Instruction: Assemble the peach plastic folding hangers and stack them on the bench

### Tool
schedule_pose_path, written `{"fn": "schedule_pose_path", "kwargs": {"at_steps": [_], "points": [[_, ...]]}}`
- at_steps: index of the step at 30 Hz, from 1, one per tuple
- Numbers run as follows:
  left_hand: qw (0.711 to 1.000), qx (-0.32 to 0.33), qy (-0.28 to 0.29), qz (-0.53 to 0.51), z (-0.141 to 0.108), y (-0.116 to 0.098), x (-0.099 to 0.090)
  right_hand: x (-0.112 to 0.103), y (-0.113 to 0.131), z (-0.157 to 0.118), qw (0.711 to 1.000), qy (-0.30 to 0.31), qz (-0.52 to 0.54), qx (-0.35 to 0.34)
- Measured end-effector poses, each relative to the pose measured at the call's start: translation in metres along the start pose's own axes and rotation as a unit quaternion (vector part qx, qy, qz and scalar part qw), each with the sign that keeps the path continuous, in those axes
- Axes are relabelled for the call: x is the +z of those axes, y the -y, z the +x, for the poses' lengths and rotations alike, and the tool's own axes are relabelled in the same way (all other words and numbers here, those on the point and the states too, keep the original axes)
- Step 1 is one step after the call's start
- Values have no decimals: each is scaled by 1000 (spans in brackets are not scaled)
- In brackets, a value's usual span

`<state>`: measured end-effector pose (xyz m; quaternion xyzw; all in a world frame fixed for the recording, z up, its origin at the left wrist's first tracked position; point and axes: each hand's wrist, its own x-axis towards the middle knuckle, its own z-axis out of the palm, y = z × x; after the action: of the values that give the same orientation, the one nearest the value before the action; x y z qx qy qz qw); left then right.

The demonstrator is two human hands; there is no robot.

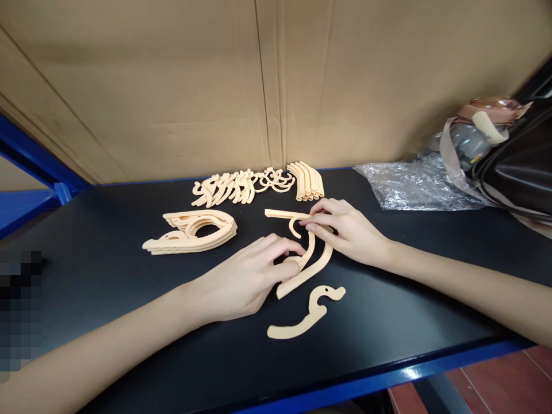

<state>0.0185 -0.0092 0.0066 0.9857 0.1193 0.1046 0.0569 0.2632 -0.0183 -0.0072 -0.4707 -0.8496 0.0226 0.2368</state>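
Observation:
My left hand [248, 276] pinches the lower end of a cream curved plastic hanger arm [309, 250] between thumb and forefinger. A longer curved hanger arm [317, 269] lies right beside it. My right hand [356, 233] has its thumb and fingers closed at the upper ends of these pieces, by a small hook [294, 227]; its fingertips partly hide what they grip. A straight-looking cream piece [284, 213] juts left from under the right fingers. Nearer to me lies a loose S-curved piece [308, 316] with a small hole.
Stacked folded hangers [215, 233] lie at the left. Behind are a pile of curved pieces [228, 187], loose hooks [276, 180] and a neat row of arms [307, 180]. Clear plastic wrap [397, 184] and a strapped bottle [466, 141] occupy the right, before a cardboard wall [194, 86].

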Motion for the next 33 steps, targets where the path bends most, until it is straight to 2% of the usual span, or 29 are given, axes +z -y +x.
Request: {"fn": "schedule_pose_path", "kwargs": {"at_steps": [7,11,21,24,26,30,33], "points": [[994,1,-36,-106,2,-2,-3,1,-1,0,1000,-4,2,-15],[995,-18,-31,-97,4,-6,-3,1,-1,0,1000,-1,3,-23],[998,-13,-42,-50,5,-4,-2,1,-1,0,999,-2,7,-34],[997,-24,-70,-8,4,-2,2,1,0,0,999,0,-2,-48],[993,-46,-97,57,4,0,4,1,0,0,998,5,-7,-59],[962,-107,-125,219,4,1,5,0,1,0,997,15,-4,-76],[950,-131,-123,255,3,0,5,-2,0,0,997,17,4,-77]]}}
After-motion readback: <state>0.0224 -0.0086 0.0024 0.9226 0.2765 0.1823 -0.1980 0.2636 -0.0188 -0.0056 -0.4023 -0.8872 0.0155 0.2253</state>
